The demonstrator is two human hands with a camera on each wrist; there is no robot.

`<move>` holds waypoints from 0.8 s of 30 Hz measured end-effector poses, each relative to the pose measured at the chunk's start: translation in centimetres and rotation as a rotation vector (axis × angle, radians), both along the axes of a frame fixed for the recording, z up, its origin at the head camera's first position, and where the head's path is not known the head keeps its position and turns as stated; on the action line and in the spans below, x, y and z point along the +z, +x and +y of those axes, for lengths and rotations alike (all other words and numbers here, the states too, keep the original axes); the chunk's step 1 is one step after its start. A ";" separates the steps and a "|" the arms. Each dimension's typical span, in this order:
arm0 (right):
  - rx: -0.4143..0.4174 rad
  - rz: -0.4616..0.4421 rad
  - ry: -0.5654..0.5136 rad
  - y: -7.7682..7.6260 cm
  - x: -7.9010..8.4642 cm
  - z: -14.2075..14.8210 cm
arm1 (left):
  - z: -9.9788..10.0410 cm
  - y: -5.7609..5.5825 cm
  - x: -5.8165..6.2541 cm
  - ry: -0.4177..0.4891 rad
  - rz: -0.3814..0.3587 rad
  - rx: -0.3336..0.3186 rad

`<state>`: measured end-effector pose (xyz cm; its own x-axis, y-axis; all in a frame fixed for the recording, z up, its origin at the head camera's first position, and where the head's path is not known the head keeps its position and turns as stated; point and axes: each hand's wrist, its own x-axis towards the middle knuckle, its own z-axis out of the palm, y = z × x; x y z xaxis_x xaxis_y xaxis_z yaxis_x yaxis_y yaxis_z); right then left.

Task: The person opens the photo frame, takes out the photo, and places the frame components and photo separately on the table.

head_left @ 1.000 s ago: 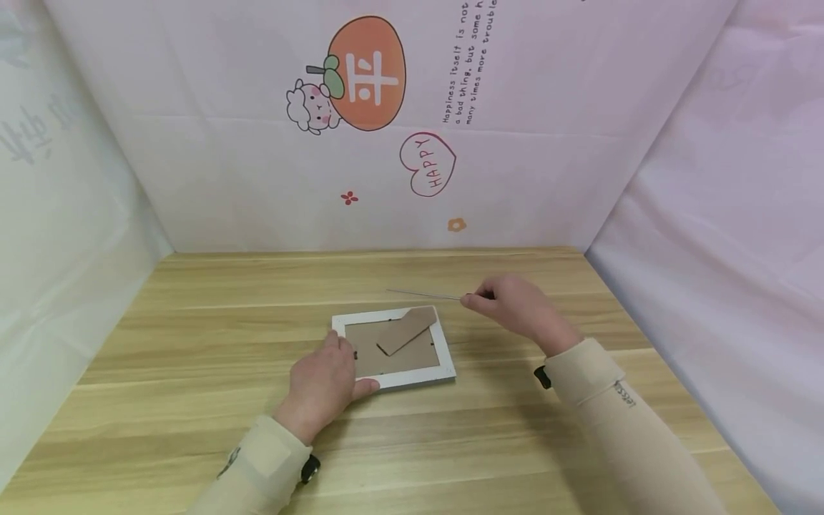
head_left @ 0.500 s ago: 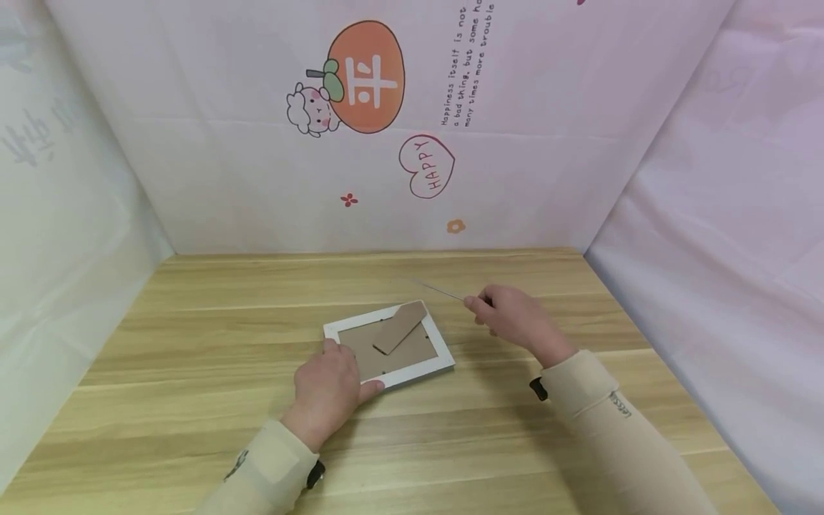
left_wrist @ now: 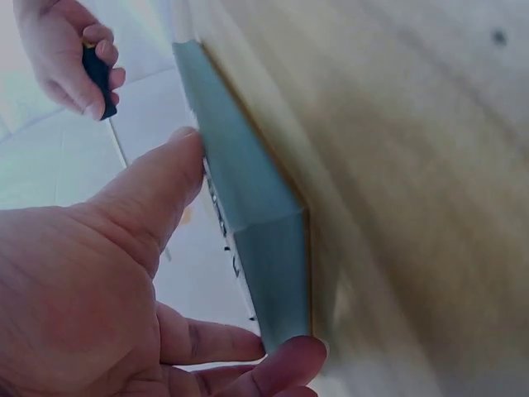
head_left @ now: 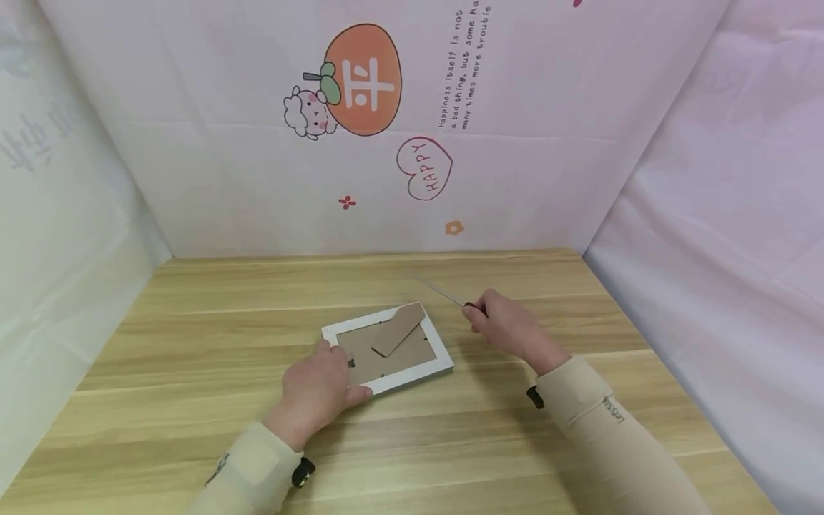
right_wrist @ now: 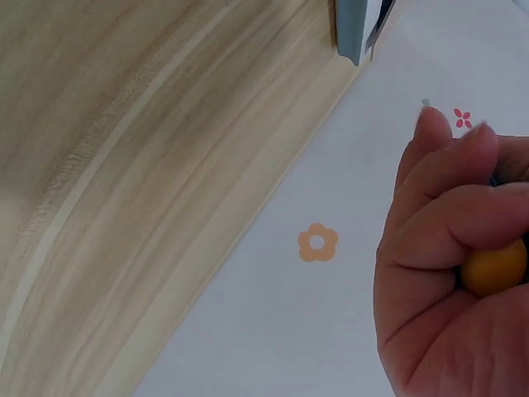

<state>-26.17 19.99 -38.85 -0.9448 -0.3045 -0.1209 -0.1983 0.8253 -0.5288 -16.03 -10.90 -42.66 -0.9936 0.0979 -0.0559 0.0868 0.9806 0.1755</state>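
Observation:
A white picture frame (head_left: 412, 369) lies back side up on the table, its brown backing board (head_left: 360, 350) and folded brown stand leg (head_left: 400, 329) showing. My left hand (head_left: 315, 390) holds its left end, thumb along the near edge and fingers at the left side. The frame's pale blue-looking side (left_wrist: 248, 157) fills the middle of the left wrist view. Right of the frame, my right hand (head_left: 508, 322) grips a screwdriver by its dark handle (left_wrist: 97, 78), whose yellow end (right_wrist: 494, 269) shows in the right wrist view. Its thin metal shaft (head_left: 440, 291) points up and left, apart from the frame.
The wood-grain table (head_left: 193, 343) meets a white printed cloth (head_left: 257, 193) at the back. More cloth hangs at the left (head_left: 64, 236) and right sides. Both forearms, in beige sleeves (head_left: 618, 429), reach in from the front.
The frame has turned slightly anticlockwise under my left hand. My right hand has dropped a little, and the screwdriver's shaft now slants more steeply upward to the left.

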 end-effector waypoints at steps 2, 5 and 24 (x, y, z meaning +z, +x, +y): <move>0.005 0.017 -0.010 0.0 -0.2 0.1 | -0.2 0.0 0.3 0.012 -0.012 -0.001; 0.006 0.038 -0.020 0.1 -0.5 0.2 | -0.5 -0.2 0.5 0.008 -0.007 -0.009; -0.011 0.042 0.003 0.7 -1.2 1.0 | -1.9 -2.7 -0.4 0.039 -0.016 -0.252</move>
